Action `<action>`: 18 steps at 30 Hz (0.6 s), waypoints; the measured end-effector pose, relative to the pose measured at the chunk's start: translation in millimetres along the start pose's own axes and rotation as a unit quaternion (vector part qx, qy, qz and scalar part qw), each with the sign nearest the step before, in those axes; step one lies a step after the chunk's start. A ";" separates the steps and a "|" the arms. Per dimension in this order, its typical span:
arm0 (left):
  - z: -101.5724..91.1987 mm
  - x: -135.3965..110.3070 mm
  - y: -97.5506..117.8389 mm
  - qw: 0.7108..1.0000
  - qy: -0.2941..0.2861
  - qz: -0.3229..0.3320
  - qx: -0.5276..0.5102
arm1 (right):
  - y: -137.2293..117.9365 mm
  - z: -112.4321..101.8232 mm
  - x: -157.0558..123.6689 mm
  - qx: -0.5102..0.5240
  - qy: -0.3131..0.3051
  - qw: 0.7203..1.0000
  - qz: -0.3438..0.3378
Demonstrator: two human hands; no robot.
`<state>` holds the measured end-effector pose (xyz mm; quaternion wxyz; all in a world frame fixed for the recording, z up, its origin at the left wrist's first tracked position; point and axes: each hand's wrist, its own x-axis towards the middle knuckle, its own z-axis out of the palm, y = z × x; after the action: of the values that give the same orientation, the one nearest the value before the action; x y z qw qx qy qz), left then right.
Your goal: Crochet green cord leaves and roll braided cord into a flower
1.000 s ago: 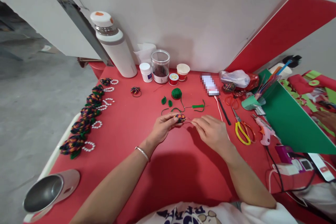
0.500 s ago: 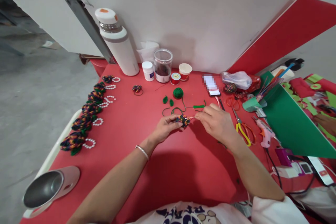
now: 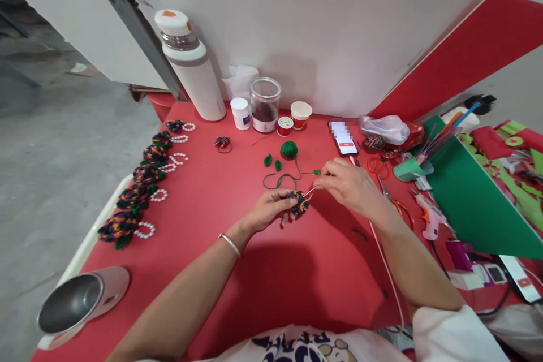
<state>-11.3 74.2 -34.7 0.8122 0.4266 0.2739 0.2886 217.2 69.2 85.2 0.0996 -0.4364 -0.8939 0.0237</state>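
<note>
My left hand [image 3: 274,207] pinches a small multicoloured crocheted piece [image 3: 300,203] in dark, orange and yellow yarn. My right hand [image 3: 345,185] is closed on a thin metal needle [image 3: 309,193], whose far end meets the right side of the piece. A strand of orange yarn shows beside it. Just beyond lie a ball of green yarn [image 3: 289,150] with a trailing strand, two small green crocheted leaves [image 3: 268,160] and a green-handled hook [image 3: 316,172], partly hidden by my right hand.
Crocheted bundles with white bead loops [image 3: 133,197] line the left edge, above an open mug [image 3: 80,302]. A white flask [image 3: 193,76], a clear jar [image 3: 265,104] and a thread spool [image 3: 284,126] stand behind. Scissors [image 3: 401,209], a phone [image 3: 344,138] and a pink glue gun [image 3: 430,220] lie right.
My right hand has shifted slightly left and up, closer to the piece. The piece has tilted and moved a little down. The yarn pulled taut earlier is now slacker, and the needle's shaft shows.
</note>
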 end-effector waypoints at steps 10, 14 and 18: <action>-0.4 0.5 1.3 1.000 0.005 -0.011 -0.027 | 4.1 7.4 -1.1 -0.017 -0.011 0.999 -0.049; -0.8 0.7 1.6 1.000 0.002 -0.016 -0.025 | 2.6 5.2 -0.8 -0.023 -0.018 0.998 -0.055; -0.5 0.5 2.3 1.000 -0.008 -0.013 -0.018 | 2.5 6.8 0.2 -0.017 -0.017 0.997 -0.069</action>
<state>-11.8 75.9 -33.0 0.8256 0.4108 0.2673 0.2795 217.6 71.1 78.2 0.0784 -0.3754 -0.9235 0.0086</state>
